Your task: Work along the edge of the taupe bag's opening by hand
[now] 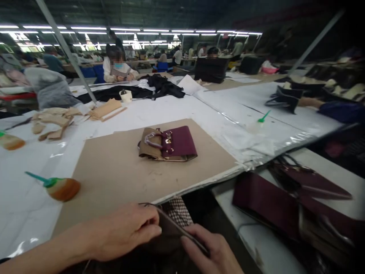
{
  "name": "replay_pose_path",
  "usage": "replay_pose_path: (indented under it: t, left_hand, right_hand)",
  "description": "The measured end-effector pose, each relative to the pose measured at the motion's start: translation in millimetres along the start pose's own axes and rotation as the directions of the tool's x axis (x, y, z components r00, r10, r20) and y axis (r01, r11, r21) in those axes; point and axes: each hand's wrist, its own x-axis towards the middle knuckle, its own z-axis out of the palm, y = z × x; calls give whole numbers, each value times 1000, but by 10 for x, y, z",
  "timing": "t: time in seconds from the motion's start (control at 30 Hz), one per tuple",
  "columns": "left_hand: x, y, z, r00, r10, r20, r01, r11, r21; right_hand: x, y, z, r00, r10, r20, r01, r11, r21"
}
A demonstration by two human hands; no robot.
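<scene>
A dark brown leather piece (168, 227) with a long straight edge is at the bottom centre, at the near side of the table. My left hand (128, 228) pinches it near the upper end of that edge. Lower along the same edge, my right hand (208, 247) grips it between thumb and fingers. Beyond my hands, a maroon and tan handbag (179, 142) lies on a brown board (108, 163), its wrapped handle toward the left. The lower part of the leather piece is dark and hard to make out.
A glue bottle with a green nozzle (64, 189) lies on the left. Maroon bags (262, 194) rest on a lower surface at right. Tan pieces (105, 109) and black material (159, 85) are farther back. A masked person (118, 70) sits across; another person's blue sleeve (342, 111) is at right.
</scene>
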Motion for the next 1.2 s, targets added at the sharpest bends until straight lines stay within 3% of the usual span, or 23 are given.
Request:
replay_pose_path:
  t: [0.13, 0.3, 0.37, 0.47, 0.53, 0.83, 1.2]
  left_hand:
    - [28, -98, 63, 997, 69, -28, -67, 996, 52]
    - [161, -125, 71, 975, 132, -176, -102, 980, 172]
    - [250, -163, 53, 975, 86, -205, -83, 996, 28]
    - [389, -247, 33, 992, -36, -121, 5, 968, -249]
    - [453, -281, 30, 995, -73, -68, 51, 957, -286]
    - [454, -138, 64, 984, -66, -164, 64, 998, -13]
    - [493, -73, 94, 978, -83, -194, 107, 987, 117]
  right_hand:
    - [70, 34, 26, 999, 10, 48, -14, 996, 84]
    - [58, 115, 26, 989, -17, 146, -32, 945, 325]
    - [49, 129, 8, 987, -19, 163, -45, 922, 384]
    - [33, 142, -10, 990, 17, 139, -72, 913, 401]
    - [19, 162, -12, 992, 51, 116, -95, 908, 408]
    - [22, 342, 4, 990, 107, 94, -138, 879, 457]
    - [44, 81, -78, 992, 119, 44, -126, 944, 306]
